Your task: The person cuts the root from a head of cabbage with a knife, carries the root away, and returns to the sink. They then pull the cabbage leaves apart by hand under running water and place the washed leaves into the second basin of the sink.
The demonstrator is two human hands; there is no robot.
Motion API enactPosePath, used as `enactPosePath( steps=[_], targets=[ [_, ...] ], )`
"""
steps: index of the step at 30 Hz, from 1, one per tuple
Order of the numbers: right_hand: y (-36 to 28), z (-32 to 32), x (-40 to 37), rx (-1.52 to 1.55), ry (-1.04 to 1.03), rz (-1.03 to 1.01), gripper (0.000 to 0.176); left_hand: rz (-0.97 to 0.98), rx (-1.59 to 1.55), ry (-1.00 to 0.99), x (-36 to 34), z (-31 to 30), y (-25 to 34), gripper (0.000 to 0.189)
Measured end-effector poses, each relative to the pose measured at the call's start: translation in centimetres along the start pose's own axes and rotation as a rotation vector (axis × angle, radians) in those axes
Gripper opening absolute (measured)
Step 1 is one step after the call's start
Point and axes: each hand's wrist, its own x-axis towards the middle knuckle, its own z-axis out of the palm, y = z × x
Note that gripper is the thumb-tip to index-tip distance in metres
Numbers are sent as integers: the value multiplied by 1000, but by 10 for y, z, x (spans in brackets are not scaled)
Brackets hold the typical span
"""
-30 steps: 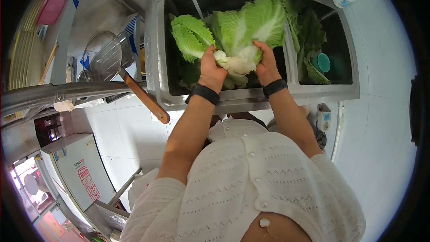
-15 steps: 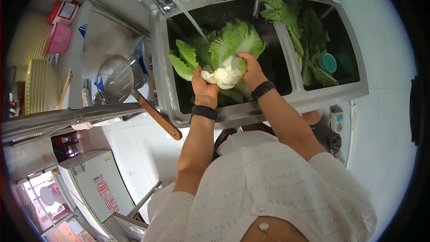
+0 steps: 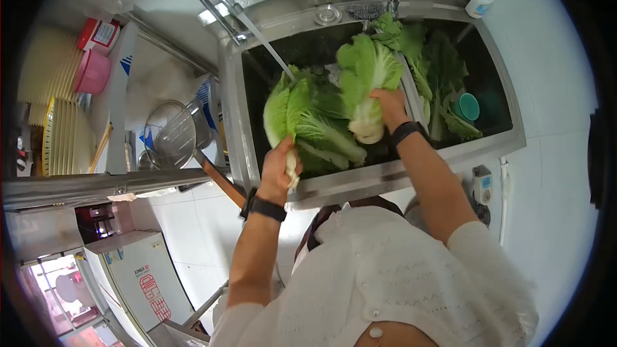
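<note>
- While facing a steel double sink (image 3: 347, 184), holds leafy green cabbage in both hands — a separate piece in each, well clear of one another above the left basin (image 3: 256, 67).
- With the left hand (image 3: 277, 167), grips a cabbage leaf (image 3: 280, 115) by its pale stalk in closed fingers, with the stalk end showing beside the palm; cannot tell whether holding one leaf or several.
- Holds the upper part of this leaf at the foot of a water stream (image 3: 263, 40) from the curved tap (image 3: 238, 37).
- With the right hand (image 3: 389, 108), clasps a cabbage head (image 3: 367, 64) on its right side in bent fingers, partly hidden; cannot tell how far round.
- Points the head's pale base toward the body and its leaf tips toward the back of the sink, near the divider (image 3: 411, 87).
- Has loose leaves (image 3: 334, 144) lying in the left basin, between both hands.
- Across the divider, has further leaves (image 3: 443, 71) in the right basin — just beside a teal cup (image 3: 467, 106).
- Wears a dark band (image 3: 268, 209) on each wrist.
- Off to the left, has a wire strainer (image 3: 168, 135) with a wooden handle (image 3: 222, 183), and a pink bowl (image 3: 93, 71) near stacked plates (image 3: 67, 135).
</note>
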Motion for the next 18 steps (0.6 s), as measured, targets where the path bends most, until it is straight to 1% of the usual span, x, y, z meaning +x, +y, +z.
enactPosePath(
  steps=[1, 2, 3, 4, 5, 6, 7, 8, 9, 10, 11, 13, 14, 15, 16, 17, 18],
  targets=[
    [0, -3, 11, 4, -6, -5, 31, 76, 90, 128, -10, 0, 6, 22],
    [6, -8, 24, -129, -41, 20, 33, 127, 287, 53, 9, -30, 3, 31],
    [13, -14, 27, -261, -69, 51, 35, 116, 289, 56, 24, -37, -7, 31],
    [20, -7, 16, -318, -174, -27, 36, 393, 473, 128, 37, -32, -16, 55],
    [31, 5, 5, -307, -183, -30, 37, 671, 654, 195, 48, -30, -26, 81],
    [38, 16, -9, -290, -282, 39, 39, 722, 1201, 455, 33, -13, -24, 105],
    [44, 34, -28, -182, -403, -54, 38, 707, 1203, 446, 19, 2, -22, 105],
    [52, 53, -43, -257, -369, 22, 34, 678, 1200, 172, 5, 13, -22, 104],
    [45, 70, -59, -377, -498, 79, 38, 640, 1180, -96, -2, 18, -27, 104],
    [65, 87, -64, -547, -382, 89, 40, 852, 1308, 3, -2, 16, -38, 103],
    [43, 105, -89, -713, -374, 41, 47, 844, 1314, -2, 0, 9, -42, 103],
    [50, 112, -90, -747, -691, -27, 47, 800, 1193, 348, 11, -16, -41, 100],
    [49, 110, -86, -741, -685, -21, 47, 839, 1153, 381, 20, -31, -45, 94],
    [45, 104, -79, -760, -801, 80, 44, 831, 1158, 378, 18, -38, -43, 94],
    [42, 98, -69, -778, -919, 184, 42, 804, 1080, 411, 17, -44, -41, 92],
    [65, 82, -43, -762, -862, 102, 35, 778, 999, 445, 17, -48, -41, 89],
    [65, 70, -23, -956, -696, 85, 30, 749, 1018, 441, 10, -45, -38, 83]
  ],
)
